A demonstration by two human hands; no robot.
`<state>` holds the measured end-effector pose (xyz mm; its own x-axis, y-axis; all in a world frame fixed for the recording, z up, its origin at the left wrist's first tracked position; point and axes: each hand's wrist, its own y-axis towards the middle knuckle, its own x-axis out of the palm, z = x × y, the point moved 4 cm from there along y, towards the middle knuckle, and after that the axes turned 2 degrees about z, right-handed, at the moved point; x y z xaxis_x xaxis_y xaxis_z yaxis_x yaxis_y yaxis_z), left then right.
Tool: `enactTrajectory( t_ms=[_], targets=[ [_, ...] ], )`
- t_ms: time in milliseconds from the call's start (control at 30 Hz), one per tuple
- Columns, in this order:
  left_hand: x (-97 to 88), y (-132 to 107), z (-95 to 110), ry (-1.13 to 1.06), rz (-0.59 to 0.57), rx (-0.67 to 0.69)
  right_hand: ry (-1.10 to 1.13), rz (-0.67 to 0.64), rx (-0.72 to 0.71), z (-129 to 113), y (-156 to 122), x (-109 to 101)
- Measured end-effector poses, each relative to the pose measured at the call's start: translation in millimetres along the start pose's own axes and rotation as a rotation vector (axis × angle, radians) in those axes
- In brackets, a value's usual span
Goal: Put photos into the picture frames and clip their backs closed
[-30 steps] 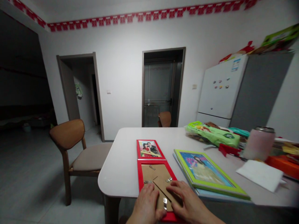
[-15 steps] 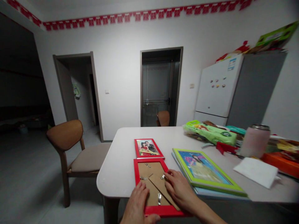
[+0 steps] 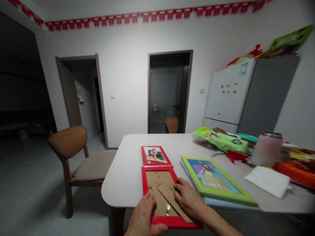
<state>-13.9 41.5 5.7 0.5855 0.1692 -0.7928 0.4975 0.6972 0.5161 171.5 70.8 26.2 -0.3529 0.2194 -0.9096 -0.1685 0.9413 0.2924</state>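
Note:
A red picture frame (image 3: pixel 144 180) lies face down near the table's front edge, its brown backing board (image 3: pixel 159 177) facing up with metal turn clips around the rim and a slanting stand flap (image 3: pixel 176 205). My left hand (image 3: pixel 144 213) holds the lower left of the frame, fingers along its side and thumb on the bottom bar. Bent over the right edge, my right hand (image 3: pixel 188 198) has its fingertips at the right-hand clip (image 3: pixel 171 188). Just beyond, a second red frame (image 3: pixel 169 161) lies face up with a photo of a couple.
Right of my hands is a stack with a green-framed photo (image 3: pixel 214 177) on top. Farther right are a white tissue (image 3: pixel 268 180), a pink jar (image 3: pixel 267 150), a green packet (image 3: pixel 221 140) and an orange box (image 3: pixel 294 172). A wooden chair (image 3: pixel 67 142) stands left of the table (image 3: pixel 125 157).
My right fingertips have shifted slightly at the right-hand clip, which now shows less. My left hand keeps its place on the frame.

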Motion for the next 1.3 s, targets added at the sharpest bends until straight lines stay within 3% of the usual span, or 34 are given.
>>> enactTrajectory(
  t_ms=[167, 333, 567, 733, 1000, 1133, 1300],
  targets=[
    [7.0, -1.7, -5.5, 0.022, 0.03, 0.063, 0.011, 0.062, -0.101, -13.6, -16.7, -4.4],
    [7.9, -3.3, -7.2, 0.015, 0.067, 0.066, 0.092, -0.103, -0.356, -48.7, -40.4, -8.0],
    [5.2, -1.0, -5.2, -0.04, 0.015, -0.003, 0.035, -0.163, -0.389, -53.5, -45.3, -13.0],
    [4.2, 0.1, -4.5, -0.052, -0.016, -0.037, 0.058, -0.163, -0.334, -51.1, -47.1, -12.9],
    [3.0, 0.3, -4.7, -0.064, 0.02, 0.037, 0.123, -0.08, -0.236, -58.4, -9.4, 3.3],
    [0.2, 2.1, -1.9, -0.088, -0.014, 0.01, 0.036, -0.072, -0.223, -65.5, 12.8, 14.3],
    [-3.5, 2.2, 0.3, -0.173, 0.021, -0.042, -0.059, -0.102, -0.286, -69.6, 20.1, 21.8]
  ],
)
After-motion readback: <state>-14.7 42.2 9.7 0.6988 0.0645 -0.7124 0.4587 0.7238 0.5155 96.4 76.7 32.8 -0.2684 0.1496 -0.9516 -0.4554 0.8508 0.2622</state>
